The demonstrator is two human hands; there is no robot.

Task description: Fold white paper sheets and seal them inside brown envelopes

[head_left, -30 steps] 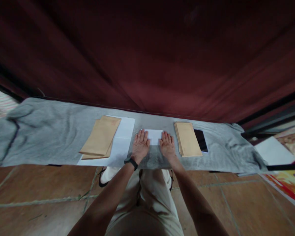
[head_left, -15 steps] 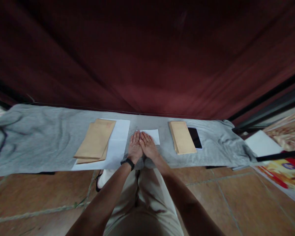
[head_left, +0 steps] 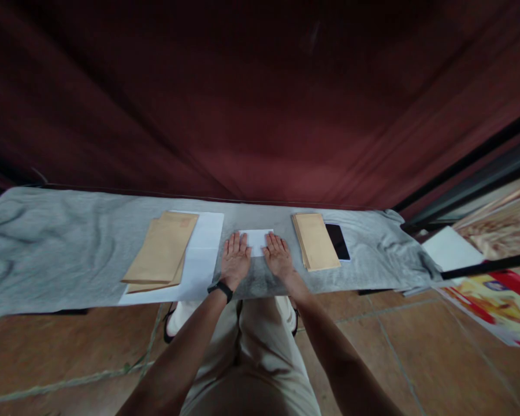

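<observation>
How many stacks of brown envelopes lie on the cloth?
2: left stack on a white sheet, beside the left hand; right stack between the right hand and the phone. None seems hidden.

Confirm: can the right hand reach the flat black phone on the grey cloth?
Probably yes. The right hand lies flat on the small white paper; only a low stack of tan envelopes sits between it and the black phone.
</observation>
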